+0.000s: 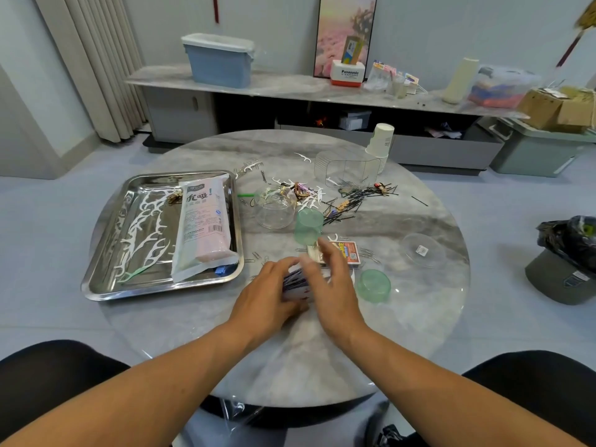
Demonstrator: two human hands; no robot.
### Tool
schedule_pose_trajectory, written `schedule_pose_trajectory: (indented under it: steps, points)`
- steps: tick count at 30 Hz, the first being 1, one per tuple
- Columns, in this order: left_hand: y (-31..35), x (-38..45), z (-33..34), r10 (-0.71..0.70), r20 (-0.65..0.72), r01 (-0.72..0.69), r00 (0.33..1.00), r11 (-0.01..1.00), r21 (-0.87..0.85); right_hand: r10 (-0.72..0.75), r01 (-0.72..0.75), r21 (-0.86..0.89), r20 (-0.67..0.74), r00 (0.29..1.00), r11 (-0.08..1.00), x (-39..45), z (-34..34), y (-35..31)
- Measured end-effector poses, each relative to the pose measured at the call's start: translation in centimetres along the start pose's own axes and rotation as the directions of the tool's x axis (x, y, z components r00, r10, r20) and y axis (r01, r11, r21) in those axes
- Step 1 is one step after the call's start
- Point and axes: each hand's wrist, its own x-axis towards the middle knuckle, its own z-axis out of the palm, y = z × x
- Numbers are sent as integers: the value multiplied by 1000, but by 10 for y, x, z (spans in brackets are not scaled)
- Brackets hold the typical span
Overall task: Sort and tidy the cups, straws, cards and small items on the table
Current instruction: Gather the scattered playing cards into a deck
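Both my hands meet at the table's centre over a stack of playing cards. My left hand grips the stack from the left. My right hand reaches over it with fingers spread and blurred; whether it holds any card is unclear. The orange card box lies just beyond my fingers. Two green plastic cups stand upside down close by. A clear glass cup lies behind them. A straw packet rests in the steel tray with several white floss picks.
Black hairpins, floss picks and paper clips litter the table's far side. A clear box, stacked paper cups and a clear lid sit at the right. A black rubbish bag lies on the floor right.
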Motion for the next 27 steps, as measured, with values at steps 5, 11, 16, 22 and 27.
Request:
schedule_pose_trajectory:
  steps: [5, 11, 16, 22, 27]
  points:
    - [1, 2, 0, 4, 0, -4, 1000, 1000, 23, 39, -52, -116, -112, 993, 992, 2, 3, 3]
    - [-2, 3, -1, 10, -14, -11, 1000, 999, -52, 386, -320, 291, -206, 899, 902, 28, -6, 4]
    - [-1, 3, -1, 19, 8, -19, 1000, 999, -41, 345, -325, 130, -184, 920, 937, 19, 1, 20]
    - [2, 4, -2, 27, 29, -26, 999, 999, -30, 123, -122, -24, 31, 992, 992, 5, 0, 6]
    - [5, 4, -4, 9, 54, -15, 999, 995, 99, 128, -116, -115, 107, 986, 987, -2, 6, 11]
